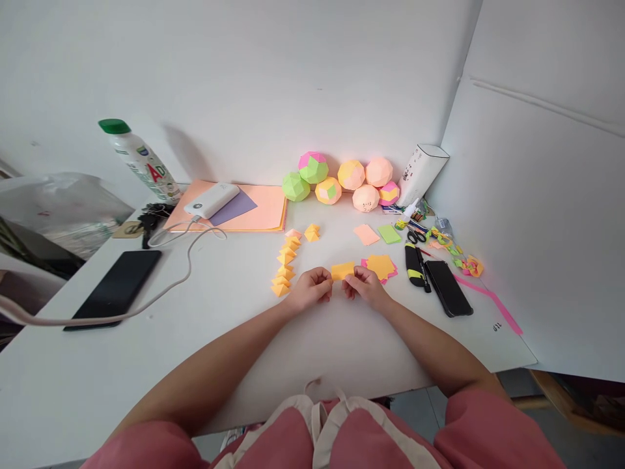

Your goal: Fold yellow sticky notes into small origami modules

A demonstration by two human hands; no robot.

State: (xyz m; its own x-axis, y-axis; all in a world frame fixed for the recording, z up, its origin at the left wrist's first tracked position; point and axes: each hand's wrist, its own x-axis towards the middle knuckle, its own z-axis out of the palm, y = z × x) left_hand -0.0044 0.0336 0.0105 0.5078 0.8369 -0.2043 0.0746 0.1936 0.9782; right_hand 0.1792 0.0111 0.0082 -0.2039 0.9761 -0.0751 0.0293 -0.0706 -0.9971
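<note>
Both hands meet over the middle of the white table point(254, 365). My left hand point(311, 288) and my right hand point(364, 284) each pinch one end of a small orange paper square point(342, 270), fingers curled closed on it. Just left of my left hand runs a curved row of several folded orange paper units point(286, 264). Right behind my right hand lies a small stack of orange and pink paper squares point(381, 266).
Several coloured paper balls point(342, 179) stand at the back wall. A power bank point(211, 200) lies on orange sheets point(263, 208), its cable trailing left past a black phone point(114, 288). A bottle point(141, 163) leans at back left. Another phone point(448, 288), markers, scissors point(416, 236) lie right.
</note>
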